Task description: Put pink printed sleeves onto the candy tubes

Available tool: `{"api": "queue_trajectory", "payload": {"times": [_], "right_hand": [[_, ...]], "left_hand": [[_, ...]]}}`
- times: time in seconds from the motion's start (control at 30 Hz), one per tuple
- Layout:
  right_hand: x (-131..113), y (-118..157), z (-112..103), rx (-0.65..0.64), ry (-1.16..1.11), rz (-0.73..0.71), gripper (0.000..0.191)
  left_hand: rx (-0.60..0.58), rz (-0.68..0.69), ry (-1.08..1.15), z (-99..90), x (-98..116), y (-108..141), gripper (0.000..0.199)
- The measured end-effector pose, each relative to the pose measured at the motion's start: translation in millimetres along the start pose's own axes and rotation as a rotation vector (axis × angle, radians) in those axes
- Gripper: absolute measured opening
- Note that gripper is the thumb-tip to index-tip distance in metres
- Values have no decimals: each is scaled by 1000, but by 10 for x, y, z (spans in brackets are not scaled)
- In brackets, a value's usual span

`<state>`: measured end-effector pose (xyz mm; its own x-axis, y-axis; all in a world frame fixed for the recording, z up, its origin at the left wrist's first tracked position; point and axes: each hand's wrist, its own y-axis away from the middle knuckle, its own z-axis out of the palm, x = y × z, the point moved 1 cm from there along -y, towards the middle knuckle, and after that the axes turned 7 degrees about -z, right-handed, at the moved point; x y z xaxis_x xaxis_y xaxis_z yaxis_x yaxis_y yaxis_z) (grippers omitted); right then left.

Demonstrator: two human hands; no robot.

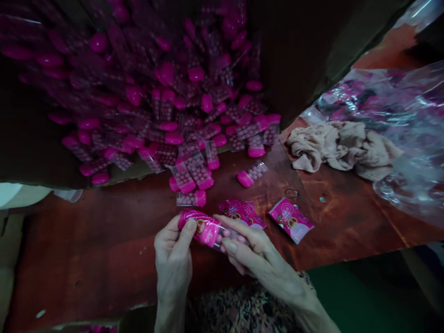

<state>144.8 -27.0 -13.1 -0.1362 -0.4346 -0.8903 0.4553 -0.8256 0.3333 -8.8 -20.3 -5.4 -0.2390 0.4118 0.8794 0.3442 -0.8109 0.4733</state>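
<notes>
Between my two hands is a clear candy container [222, 237] filled with pink balls, partly covered by a printed pink sleeve [207, 231]. My left hand [175, 247] pinches the sleeve end, thumb on top. My right hand [255, 249] grips the clear end with thumb and fingers. Just beyond my right fingers lie printed pink sleeves [239, 212], partly hidden by that hand. Another flat sleeve [291, 219] rests farther right on the table. A single unsleeved container [252, 174] with a pink cap lies behind them.
A large dark box [312, 51] lies on its side at the back, with many pink-capped containers [166, 111] spilling from it onto the reddish wooden table [104, 249]. A crumpled beige cloth [342, 148] and a clear plastic bag [416, 152] are at right. A white bowl-like object [22, 195] shows at left.
</notes>
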Motion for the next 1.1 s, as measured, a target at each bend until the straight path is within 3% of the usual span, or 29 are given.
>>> {"api": "queue_trajectory", "payload": {"times": [0.17,0.33,0.53,0.67,0.8,0.93,1.0,1.1], "right_hand": [[36,18,-22,87,207,-26,47],[21,-44,-61,-73,-39,-29,46],[-2,-13,-42,60,233,-41,43],[8,-12,-29,50,210,-35,40],[26,-51,-137,-22,-39,-34,35],[34,-65,-243,44,-134,-49,31],[28,-58,-233,23,-119,-42,30],[-4,-35,-156,-104,-65,-15,26]], "left_hand": [[125,-11,-6,8,-5,21,8],[33,-60,68,14,-30,29,6],[142,45,-90,15,-28,40,6],[149,53,-116,28,-46,43,10],[325,219,-266,-20,-36,20,12],[477,330,-308,-47,7,-46,12],[444,319,-255,6,18,-76,12],[274,187,-161,154,19,-98,13]]}}
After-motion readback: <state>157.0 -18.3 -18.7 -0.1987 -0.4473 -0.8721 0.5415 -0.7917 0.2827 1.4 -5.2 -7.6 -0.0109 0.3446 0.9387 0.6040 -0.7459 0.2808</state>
